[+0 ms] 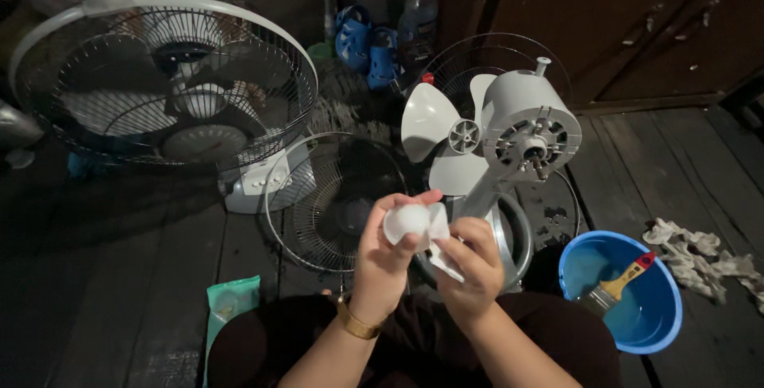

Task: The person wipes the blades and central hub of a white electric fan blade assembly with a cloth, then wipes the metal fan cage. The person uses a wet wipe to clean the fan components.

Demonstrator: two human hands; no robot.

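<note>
My left hand (384,261) holds a small round white plastic cap (407,222) up in front of me. My right hand (471,265) presses a white wipe (440,238) against the cap. Just beyond my hands stands a dismantled white fan motor housing (527,128) on its stand, with a white three-bladed propeller (442,138) beside it. A loose wire fan grille (334,197) lies flat on the dark wooden floor behind my left hand.
A whole white table fan (163,77) stands at the left. A blue basin (646,316) holding a paintbrush (617,284) sits at the right, with a crumpled rag (700,254) beyond it. A green wipes pack (227,304) lies by my left knee. Blue sandals (366,44) and a bottle (416,18) stand at the back.
</note>
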